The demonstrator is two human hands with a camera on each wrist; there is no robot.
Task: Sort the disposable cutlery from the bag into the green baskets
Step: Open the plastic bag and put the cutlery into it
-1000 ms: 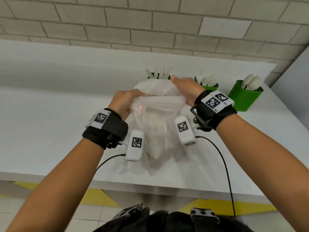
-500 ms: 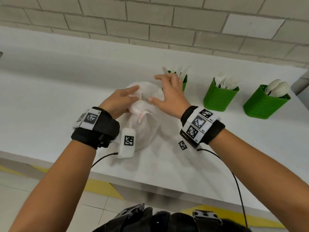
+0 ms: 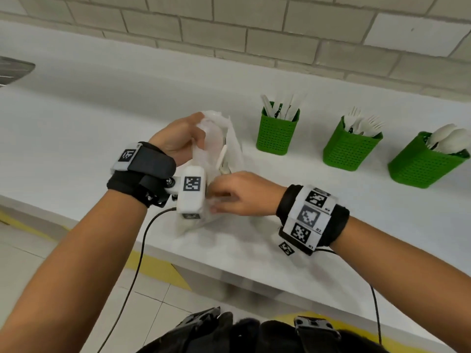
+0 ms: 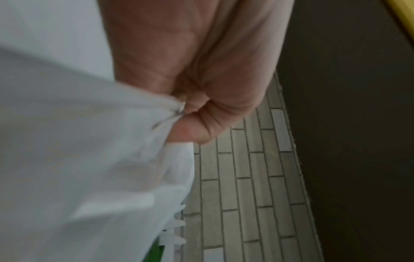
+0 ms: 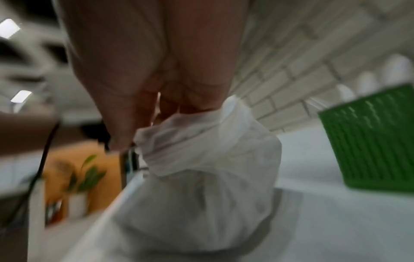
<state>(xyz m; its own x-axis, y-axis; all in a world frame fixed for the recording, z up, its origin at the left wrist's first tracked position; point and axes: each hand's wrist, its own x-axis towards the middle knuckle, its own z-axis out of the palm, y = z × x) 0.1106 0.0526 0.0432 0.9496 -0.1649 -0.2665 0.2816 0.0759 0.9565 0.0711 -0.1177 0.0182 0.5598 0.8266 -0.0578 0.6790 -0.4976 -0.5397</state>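
Head view: the lower part of the bag (image 3: 230, 149) is hidden behind the left wrist camera and the right hand (image 3: 242, 193), so what it rests on cannot be seen directly; its contents show only as pale shapes through the film. The thin, translucent white bag stands on the white counter (image 3: 76, 128) between the two hands. The left hand (image 3: 178, 140) sits at about 10 o'clock from it, fingers curled round the gathered top edge. The right hand lies at about 6 o'clock, fingers bent onto the near edge of the plastic. Three green baskets stand in a row at roughly 2 to 3 o'clock from the bag: one with flat white handles (image 3: 277, 128), one with forks (image 3: 351, 143), one with spoons (image 3: 425, 161), the last cut by the frame edge.

Left wrist view: blurred. The left hand (image 4: 197, 70) is clenched on a bunched fold of the bag (image 4: 89, 159), which fills the frame from 7 to 9 o'clock. White fork tines and a sliver of green peek out at 6 o'clock.

Right wrist view: heavily smeared. The right hand (image 5: 145, 70) pinches a crumpled twist of the bag (image 5: 201, 150) directly below its fingertips. A green basket (image 5: 369, 141) is at 3 o'clock, cropped by the edge.
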